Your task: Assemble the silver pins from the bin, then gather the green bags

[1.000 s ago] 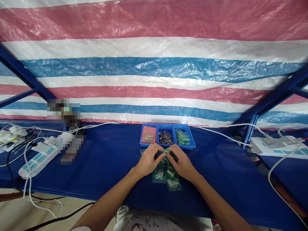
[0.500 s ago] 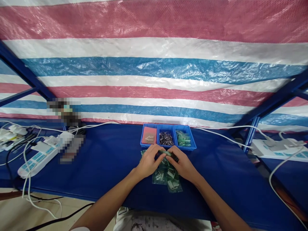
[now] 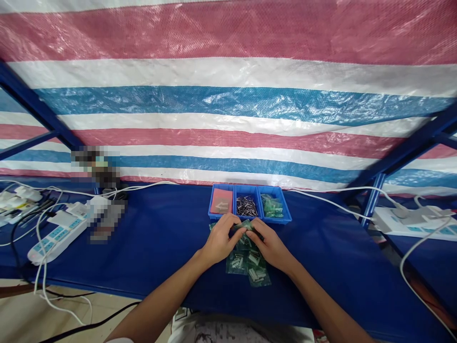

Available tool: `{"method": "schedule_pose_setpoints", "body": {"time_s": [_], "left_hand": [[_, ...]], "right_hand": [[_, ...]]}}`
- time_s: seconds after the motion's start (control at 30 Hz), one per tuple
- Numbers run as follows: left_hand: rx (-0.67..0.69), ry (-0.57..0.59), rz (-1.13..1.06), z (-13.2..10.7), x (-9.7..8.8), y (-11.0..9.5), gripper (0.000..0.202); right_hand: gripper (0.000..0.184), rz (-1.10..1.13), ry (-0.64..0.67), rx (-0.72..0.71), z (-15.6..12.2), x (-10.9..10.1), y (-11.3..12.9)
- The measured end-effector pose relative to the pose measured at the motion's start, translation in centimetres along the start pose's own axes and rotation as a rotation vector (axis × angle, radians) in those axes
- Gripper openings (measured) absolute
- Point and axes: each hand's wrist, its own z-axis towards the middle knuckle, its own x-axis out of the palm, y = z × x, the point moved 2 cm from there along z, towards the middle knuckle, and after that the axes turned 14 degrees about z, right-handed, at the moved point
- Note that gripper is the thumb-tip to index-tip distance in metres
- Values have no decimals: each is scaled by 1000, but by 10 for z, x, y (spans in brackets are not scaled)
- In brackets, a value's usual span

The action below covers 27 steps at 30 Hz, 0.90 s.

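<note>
My left hand point(image 3: 222, 239) and my right hand point(image 3: 270, 243) meet in front of a blue three-part bin. Between their thumbs and fingers they pinch a small greenish clear plastic bag point(image 3: 246, 224), partly hidden by the fingers. Below it, on the table, lie several similar bags, among them a filled bag point(image 3: 259, 275) with white plugs and a second filled bag point(image 3: 236, 263) with white plugs and screws. The bin point(image 3: 285, 220) holds pale pieces point(image 3: 222, 206) on pink material at left, metal screws point(image 3: 246, 206) in the middle and green plastic bags point(image 3: 272, 206) at right.
The blue tabletop point(image 3: 153, 238) spreads around the hands. At left lies a white power strip point(image 3: 57, 240) with tangled cables; another power strip point(image 3: 410, 224) is at far right. Behind hangs a striped plastic sheet point(image 3: 228, 143) between blue metal posts.
The bag between my fingers has tilted up, so more of its green plastic shows above the thumbs. My hands stay in nearly the same place.
</note>
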Motion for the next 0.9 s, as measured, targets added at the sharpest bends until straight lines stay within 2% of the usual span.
{"method": "schedule_pose_setpoints", "body": {"time_s": [0.17, 0.33, 0.47, 0.67, 0.9], "left_hand": [[2, 16, -14, 0, -1, -1, 23], [30, 21, -14, 2, 0, -2, 23], [-14, 15, 8, 3, 0, -1, 27], [-54, -10, -28, 3, -2, -2, 27], [-80, 31, -107, 4, -1, -3, 22]], "right_hand": [[21, -6, -75, 27, -1, -4, -2], [24, -12, -51, 33, -1, -4, -3], [26, 10, -50, 31, -1, -2, -2], [22, 113, -50, 116, -2, 0, -2], [22, 124, -114, 110, 0, -3, -3]]}}
